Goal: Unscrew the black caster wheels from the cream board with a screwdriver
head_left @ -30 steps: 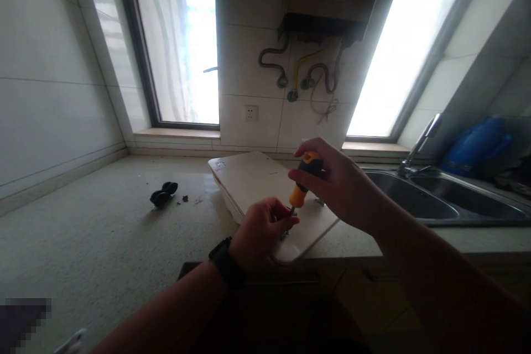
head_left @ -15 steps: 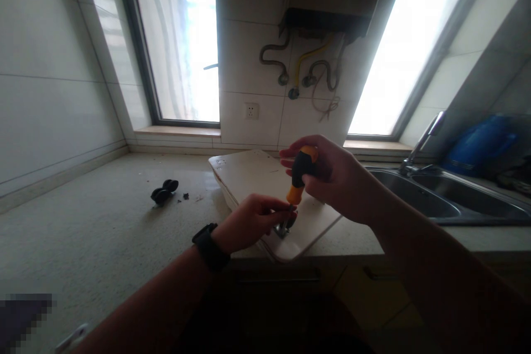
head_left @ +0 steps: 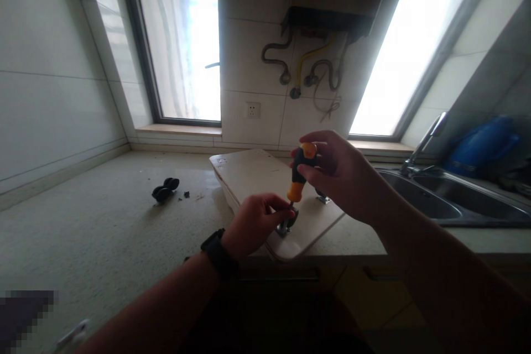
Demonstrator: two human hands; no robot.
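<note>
My right hand (head_left: 338, 174) grips the yellow-and-black handle of a screwdriver (head_left: 298, 172), thumb on its near side and the fingers loosely round the top. The screwdriver stands nearly upright, tip down at a caster (head_left: 284, 229) with a metal plate on the near corner of a white panel (head_left: 259, 177). Thumb and fingertips of my left hand (head_left: 258, 220) pinch round the screwdriver's shaft, just above the caster, which they partly cover. A second caster (head_left: 322, 198) sits farther right on the panel, partly behind my right hand.
Two loose black casters (head_left: 165, 190) lie on the speckled counter (head_left: 124, 221) left of the panel, with small dark pieces (head_left: 186, 194), likely screws, beside them. A double sink (head_left: 431, 193) with a tap (head_left: 425, 144) is at right. Drawers lie below the counter's front edge.
My right hand has shifted slightly right and its fingers have turned and loosened around the handle, uncovering the second caster. The left hand keeps its pinch at the shaft.
</note>
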